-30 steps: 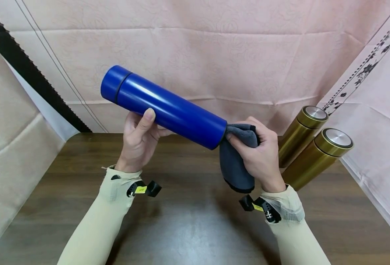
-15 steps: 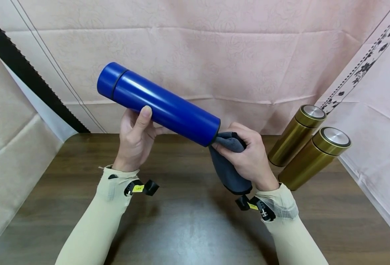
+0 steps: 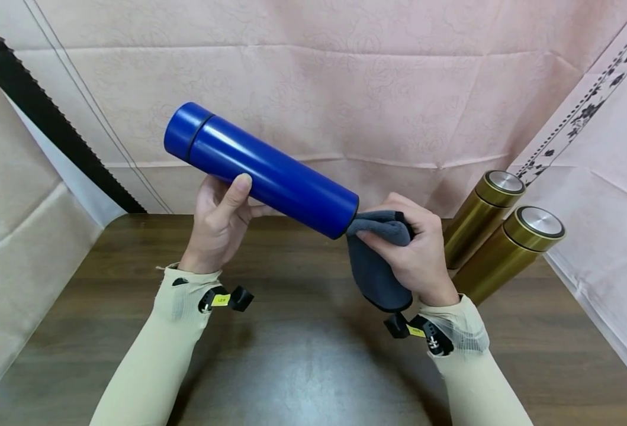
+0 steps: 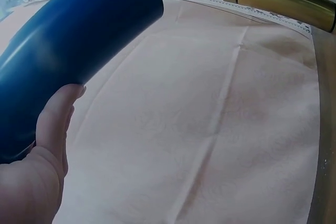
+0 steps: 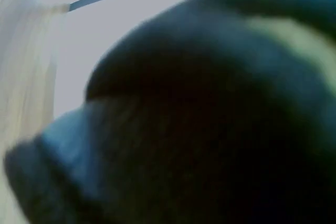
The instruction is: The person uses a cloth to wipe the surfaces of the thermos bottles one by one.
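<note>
A blue thermos bottle (image 3: 270,171) is held tilted above the table, its lidded end up to the left and its base down to the right. My left hand (image 3: 219,222) grips it from below near the lid, thumb on the near side. In the left wrist view that thumb lies along the bottle (image 4: 79,35). At the base, my right hand (image 3: 411,248) pinches a folded dark grey cloth (image 3: 377,266) against the bottom, and part of the cloth hangs down. The cloth (image 5: 184,103) fills the right wrist view, dark and blurred.
Two gold thermos bottles with silver-topped lids, a nearer one (image 3: 510,260) and a farther one (image 3: 484,207), stand on the right beside my right hand. Below is a brown wooden table (image 3: 302,355). Pale pink patterned fabric (image 3: 313,89) hangs behind it.
My right hand and the cloth have shifted left along the bottle's base, then back right and slightly up. The blue bottle has swayed slightly left and back, still in my left hand.
</note>
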`<state>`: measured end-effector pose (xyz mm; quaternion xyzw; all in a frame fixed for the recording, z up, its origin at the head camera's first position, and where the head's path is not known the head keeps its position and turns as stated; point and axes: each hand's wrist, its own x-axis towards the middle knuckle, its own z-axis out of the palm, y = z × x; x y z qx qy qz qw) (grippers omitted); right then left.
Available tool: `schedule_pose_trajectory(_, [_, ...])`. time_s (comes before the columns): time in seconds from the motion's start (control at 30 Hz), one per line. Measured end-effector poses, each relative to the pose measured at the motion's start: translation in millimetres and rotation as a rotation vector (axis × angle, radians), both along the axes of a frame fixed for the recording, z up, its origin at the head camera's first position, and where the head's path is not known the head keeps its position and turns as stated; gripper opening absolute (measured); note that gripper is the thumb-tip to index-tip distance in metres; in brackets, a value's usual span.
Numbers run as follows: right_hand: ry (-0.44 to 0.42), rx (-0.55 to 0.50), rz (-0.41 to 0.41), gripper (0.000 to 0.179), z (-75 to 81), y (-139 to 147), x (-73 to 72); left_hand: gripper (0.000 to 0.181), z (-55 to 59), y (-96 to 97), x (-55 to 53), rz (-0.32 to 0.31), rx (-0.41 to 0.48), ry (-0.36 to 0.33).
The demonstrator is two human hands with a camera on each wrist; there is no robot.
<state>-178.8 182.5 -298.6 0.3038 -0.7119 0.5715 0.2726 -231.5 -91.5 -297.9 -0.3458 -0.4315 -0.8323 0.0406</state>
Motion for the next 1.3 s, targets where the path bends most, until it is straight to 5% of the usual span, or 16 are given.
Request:
schedule_pose_trajectory(0.27, [-0.058,-0.089,-0.118,0.017,-0.9,2,-1.9,0.045,1.8,1.7,2.4,-0.007,-0.010,0.047])
schedule_pose_trajectory(0.47, [-0.127,-0.113,-0.123,0.016,-3.3,3,-4.9,0.046,2.8,4.5,5.0,-0.012,0.016,0.065])
schedule_pose_trajectory(0.73, [-0.221,0.005,-0.151,0.010,-10.8,3,-9.1,0.044,5.4,9.3,9.8,-0.015,0.052,0.114])
schedule_pose_trajectory(0.97, [-0.194,0.072,-0.113,0.010,-14.8,2,-10.7,0.046,5.9,10.3,9.5,-0.041,0.089,0.118])
schedule_pose_trajectory(1.3, [-0.152,0.128,-0.016,0.016,-11.0,-1,-7.4,0.051,6.9,5.4,10.8,0.009,0.061,0.115])
